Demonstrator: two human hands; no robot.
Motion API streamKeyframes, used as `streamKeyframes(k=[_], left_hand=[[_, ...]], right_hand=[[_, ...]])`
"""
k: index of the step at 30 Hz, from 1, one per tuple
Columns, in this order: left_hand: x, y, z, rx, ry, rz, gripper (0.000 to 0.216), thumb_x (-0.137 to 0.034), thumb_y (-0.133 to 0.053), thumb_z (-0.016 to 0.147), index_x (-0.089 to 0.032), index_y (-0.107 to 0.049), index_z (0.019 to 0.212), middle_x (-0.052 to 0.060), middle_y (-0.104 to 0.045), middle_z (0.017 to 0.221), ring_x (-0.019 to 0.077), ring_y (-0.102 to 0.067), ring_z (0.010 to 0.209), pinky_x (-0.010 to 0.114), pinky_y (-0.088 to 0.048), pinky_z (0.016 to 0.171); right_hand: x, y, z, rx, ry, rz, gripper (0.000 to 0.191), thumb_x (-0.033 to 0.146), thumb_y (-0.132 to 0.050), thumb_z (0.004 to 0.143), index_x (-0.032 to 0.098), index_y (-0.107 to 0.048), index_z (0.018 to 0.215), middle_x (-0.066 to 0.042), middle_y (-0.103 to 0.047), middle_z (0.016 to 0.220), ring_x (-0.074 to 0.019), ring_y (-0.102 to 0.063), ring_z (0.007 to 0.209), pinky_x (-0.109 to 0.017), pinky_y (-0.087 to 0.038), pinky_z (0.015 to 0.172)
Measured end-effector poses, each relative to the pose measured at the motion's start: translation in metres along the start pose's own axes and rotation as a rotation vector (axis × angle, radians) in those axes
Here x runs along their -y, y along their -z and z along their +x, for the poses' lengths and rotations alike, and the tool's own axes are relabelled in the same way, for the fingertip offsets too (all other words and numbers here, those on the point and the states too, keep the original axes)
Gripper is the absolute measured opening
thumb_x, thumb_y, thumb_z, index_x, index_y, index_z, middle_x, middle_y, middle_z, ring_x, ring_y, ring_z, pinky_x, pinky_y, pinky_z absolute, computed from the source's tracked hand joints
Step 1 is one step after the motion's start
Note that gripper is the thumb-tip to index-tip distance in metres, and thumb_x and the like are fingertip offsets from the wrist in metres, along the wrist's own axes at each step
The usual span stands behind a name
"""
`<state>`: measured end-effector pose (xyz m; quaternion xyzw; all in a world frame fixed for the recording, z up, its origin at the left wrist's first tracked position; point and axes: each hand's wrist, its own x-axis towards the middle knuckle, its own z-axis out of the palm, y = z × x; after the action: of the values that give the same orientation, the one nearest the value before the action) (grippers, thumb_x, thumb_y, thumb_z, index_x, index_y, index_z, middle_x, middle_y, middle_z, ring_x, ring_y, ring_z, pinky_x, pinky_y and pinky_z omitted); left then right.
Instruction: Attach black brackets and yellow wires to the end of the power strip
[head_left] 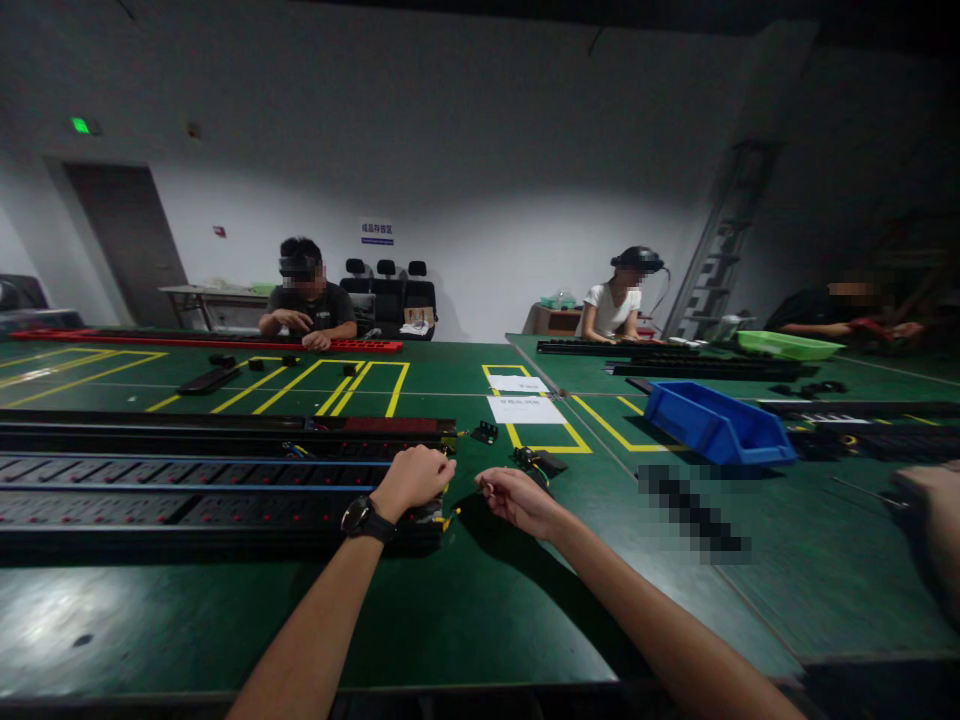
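Long black power strips (225, 508) with rows of outlets and red dots lie side by side on the green table (300, 620), reaching in from the left edge. My left hand (416, 482), a watch on its wrist, rests at their right end with curled fingers. Yellow wire ends (448, 518) stick out there; whatever those fingers grip is hidden. Just right of the strip ends, apart from them, my right hand (517, 500) is pinched closed; anything in it is too small to name. Small black parts with a wire (534, 459) lie beyond it.
A blue bin (716, 425) stands to the right, with a light green tray (791, 345) behind it. White paper sheets (525, 410) lie ahead. Across the table sit people at work, one at a red strip (367, 346). Another person's arm (934, 520) reaches in at right.
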<state>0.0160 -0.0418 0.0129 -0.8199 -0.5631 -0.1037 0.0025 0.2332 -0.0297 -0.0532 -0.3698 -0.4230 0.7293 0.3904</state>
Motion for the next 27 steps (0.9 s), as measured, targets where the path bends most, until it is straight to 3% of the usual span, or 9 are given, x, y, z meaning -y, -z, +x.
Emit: streamKeyframes(k=[27], left_hand=[[0.0004,-0.0014,0.0007,-0.018,-0.026,0.031,0.053,-0.044,-0.035,0.102,-0.019,-0.077,0.081,0.013,-0.077,0.086,0.0251,-0.072,0.081,0.031,-0.048,0.072]], right_hand=[[0.0016,-0.0011,-0.0019,-0.01,-0.003,-0.011,0.019,0.031,-0.082,0.076,0.016,-0.073,0.084,0.002,-0.06,0.067,-0.0067,-0.052,0.057,-0.018,-0.044,0.056]])
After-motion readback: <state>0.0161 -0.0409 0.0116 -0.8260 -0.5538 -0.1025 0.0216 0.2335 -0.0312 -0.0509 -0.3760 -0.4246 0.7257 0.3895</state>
